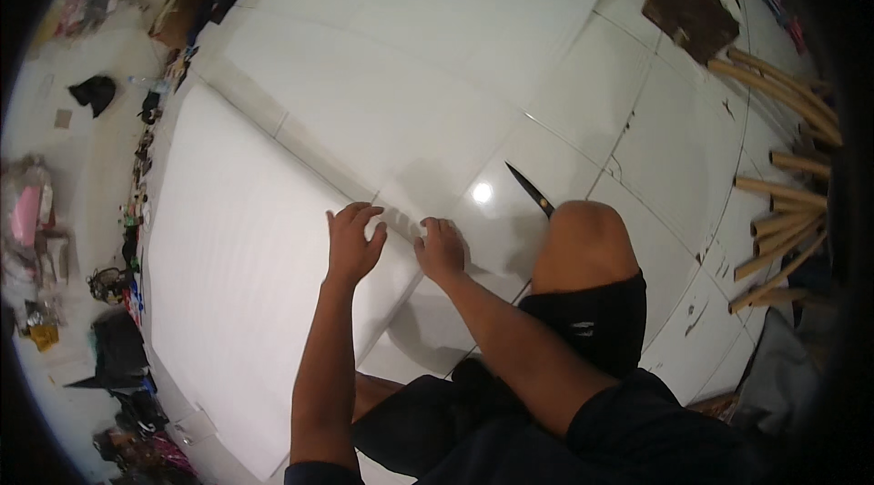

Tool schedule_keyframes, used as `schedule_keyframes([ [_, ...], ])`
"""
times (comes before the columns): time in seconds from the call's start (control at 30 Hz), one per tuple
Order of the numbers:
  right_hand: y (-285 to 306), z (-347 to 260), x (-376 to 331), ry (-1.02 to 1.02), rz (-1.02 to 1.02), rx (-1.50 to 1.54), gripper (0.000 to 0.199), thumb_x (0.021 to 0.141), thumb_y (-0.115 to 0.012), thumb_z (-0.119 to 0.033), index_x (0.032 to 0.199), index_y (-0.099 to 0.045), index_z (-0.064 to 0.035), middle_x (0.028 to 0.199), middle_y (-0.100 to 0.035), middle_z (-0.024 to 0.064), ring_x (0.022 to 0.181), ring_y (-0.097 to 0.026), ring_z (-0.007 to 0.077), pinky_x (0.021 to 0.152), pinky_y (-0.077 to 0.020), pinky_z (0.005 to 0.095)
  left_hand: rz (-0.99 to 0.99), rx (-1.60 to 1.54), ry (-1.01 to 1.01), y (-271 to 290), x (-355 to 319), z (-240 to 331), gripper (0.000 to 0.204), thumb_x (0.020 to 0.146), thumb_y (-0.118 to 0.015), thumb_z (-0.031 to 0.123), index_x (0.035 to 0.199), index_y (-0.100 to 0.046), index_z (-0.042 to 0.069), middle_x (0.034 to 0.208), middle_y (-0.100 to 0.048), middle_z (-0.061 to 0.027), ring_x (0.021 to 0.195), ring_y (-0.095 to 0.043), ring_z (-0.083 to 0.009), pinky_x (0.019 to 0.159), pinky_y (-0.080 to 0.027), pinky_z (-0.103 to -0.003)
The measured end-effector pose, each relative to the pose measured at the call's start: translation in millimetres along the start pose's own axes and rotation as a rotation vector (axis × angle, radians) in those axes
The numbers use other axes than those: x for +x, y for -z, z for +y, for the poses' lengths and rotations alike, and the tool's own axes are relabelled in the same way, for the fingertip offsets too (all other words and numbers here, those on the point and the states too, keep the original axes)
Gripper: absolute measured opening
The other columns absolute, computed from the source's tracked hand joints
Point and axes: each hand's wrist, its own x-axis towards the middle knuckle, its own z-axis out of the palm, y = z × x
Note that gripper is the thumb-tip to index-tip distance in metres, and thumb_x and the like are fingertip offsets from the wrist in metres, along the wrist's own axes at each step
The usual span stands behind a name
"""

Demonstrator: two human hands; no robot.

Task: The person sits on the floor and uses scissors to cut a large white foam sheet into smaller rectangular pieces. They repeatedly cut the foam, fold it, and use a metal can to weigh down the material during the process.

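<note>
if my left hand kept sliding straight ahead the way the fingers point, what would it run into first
Probably nothing solid soon. The left hand lies flat at the edge of the big white sheet, fingers pointing up the frame. Ahead lies more flat white sheeting on the tiled floor. The scissors sit off to the right, outside that line.

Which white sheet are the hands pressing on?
The big white foam sheet on the left; both the left hand and right hand rest along its edge.
</note>
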Motion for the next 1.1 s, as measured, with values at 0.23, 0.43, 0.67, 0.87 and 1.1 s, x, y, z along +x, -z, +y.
schedule_keyframes([
  [0.23,24.4,-23.7,72.9,0.367,-0.172,-0.787,0.08,0.085,-0.068,-0.036,0.15,-0.029,-0.0093,0.155,-0.025,0.0214,0.14,-0.032,0.0382,0.105,-0.0407,0.0471,0.479,-0.126,0.411,98.3,-193.2,28.7,0.033,0.078,-0.066,0.011,0.11,-0.062,0.003,0.111,-0.063,-0.016,0.111,-0.054,-0.0361,0.109,-0.028,-0.052],
  [0.43,-16.2,-26.0,132.5,0.339,-0.114,-0.97,0.047,0.091,-0.057,-0.024,0.135,-0.05,-0.007,0.132,-0.051,0.0205,0.118,-0.055,0.032,0.088,-0.0526,0.0483,0.409,0.057,0.656,64.1,-273.8,63.5,0.038,0.076,-0.071,0.027,0.107,-0.066,0.007,0.112,-0.062,-0.0134,0.117,-0.049,-0.0362,0.105,-0.032,-0.052],
  [0.67,89.4,-97.3,227.5,0.121,0.129,-0.536,0.058,0.098,-0.042,-0.042,0.135,-0.047,0.0029,0.136,-0.051,0.0263,0.122,-0.052,0.0398,0.104,-0.0408,0.0472,0.194,-0.052,0.835,129.1,-320.8,108.1,0.027,0.076,-0.073,0.029,0.095,-0.07,0.01,0.109,-0.064,-0.0067,0.114,-0.051,-0.0318,0.102,-0.035,-0.048],
  [0.87,229.6,-299.8,246.3,0.203,0.321,0.154,0.043,0.091,-0.054,-0.032,0.116,-0.062,0.0012,0.106,-0.062,0.0138,0.096,-0.055,0.0266,0.09,-0.0439,0.0419,0.141,-0.287,0.998,166.2,-374.3,168.2,0.028,0.077,-0.069,0.033,0.093,-0.07,0.01,0.102,-0.067,-0.008,0.109,-0.056,-0.0312,0.097,-0.037,-0.047],
  [1.1,303.4,-548.8,129.2,0.274,0.326,0.368,0.061,0.091,-0.055,-0.034,0.138,-0.045,0.0042,0.132,-0.052,0.0195,0.118,-0.052,0.0333,0.102,-0.0408,0.0414,0.608,-0.675,1.441,183.7,-484.2,239.2,0.027,0.079,-0.066,0.027,0.092,-0.068,0.004,0.097,-0.065,-0.0175,0.1,-0.059,-0.0366,0.086,-0.045,-0.044],
])
